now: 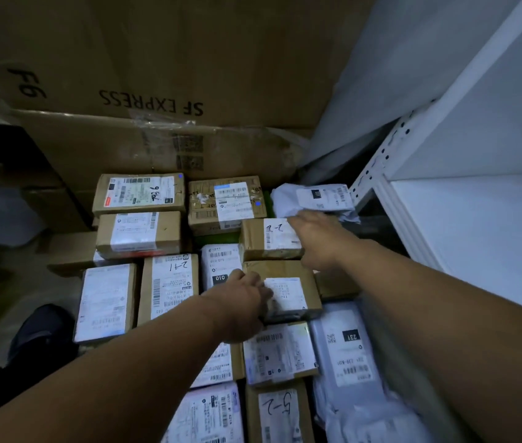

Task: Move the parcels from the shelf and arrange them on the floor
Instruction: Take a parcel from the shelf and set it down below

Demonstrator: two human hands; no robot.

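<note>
Several parcels lie in rows on the floor: brown cardboard boxes and white or grey mailer bags with shipping labels. My left hand (pixel 242 302) grips the near-left side of a small brown box (pixel 298 276), with its fingers over the box's white label. My right hand (pixel 317 241) reaches further back. Its straight fingers rest on the right end of a brown box with a handwritten label (pixel 266 241), beside a crumpled white mailer bag (pixel 288 199). Its thumb hangs near the small box's far right corner. The white shelf (pixel 477 219) at the right shows bare boards.
Large brown cartons (pixel 170 91), one printed SF EXPRESS, stand behind the parcels. The shelf's perforated white post (pixel 381 167) is at the right of the back row. A dark shoe (pixel 42 330) is on the floor at the left, next to the parcel rows.
</note>
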